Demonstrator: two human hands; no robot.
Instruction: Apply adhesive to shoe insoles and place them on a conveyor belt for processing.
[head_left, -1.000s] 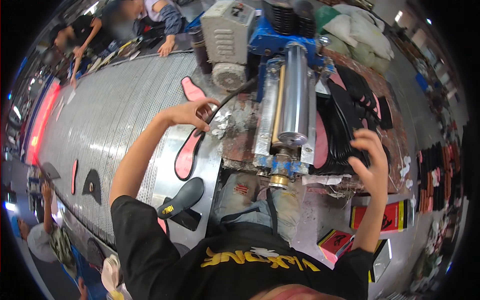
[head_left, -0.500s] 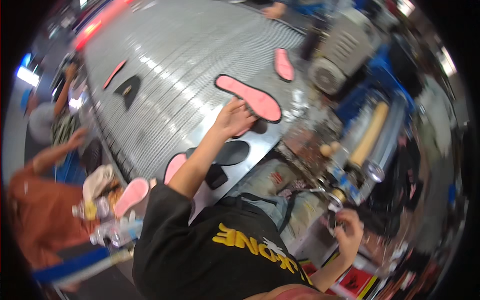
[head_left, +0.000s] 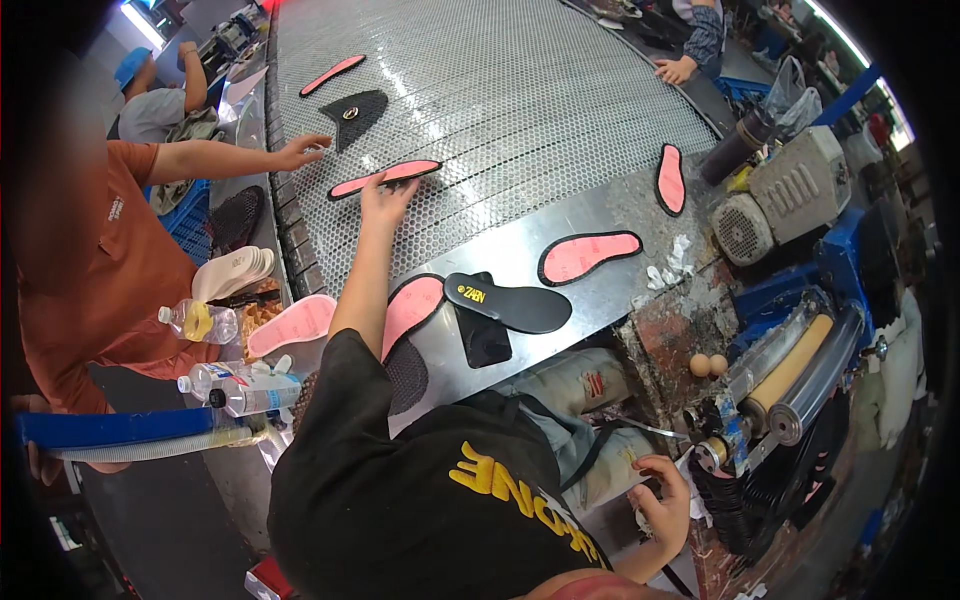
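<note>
My left hand (head_left: 384, 202) reaches out over a perforated metal conveyor belt (head_left: 520, 110). Its fingers grip a pink insole with a black rim (head_left: 350, 186), seen nearly edge-on. Whether the insole touches the belt I cannot tell. Low on the right, beside my jeans, my right hand (head_left: 668, 503) has its thumb and fingers curved apart with nothing visible between them. On the metal plate before me, a black insole (head_left: 525, 305) overlaps a black piece (head_left: 485, 340). One pink insole (head_left: 590, 256) lies right of them, another (head_left: 412, 310) left, partly behind my arm.
A co-worker's hand (head_left: 303, 152) extends over the belt at left, near a black mesh piece (head_left: 354, 116). Bottles (head_left: 255, 392) and stacked pale insoles (head_left: 235, 273) stand left. At right are a motor (head_left: 795, 190) and rollers (head_left: 795, 375). Another person's hand (head_left: 677, 70) rests on the far edge.
My left hand has carried the pink insole leftward and farther over the belt. The view has turned. The co-worker's arm at left now stretches over the belt.
</note>
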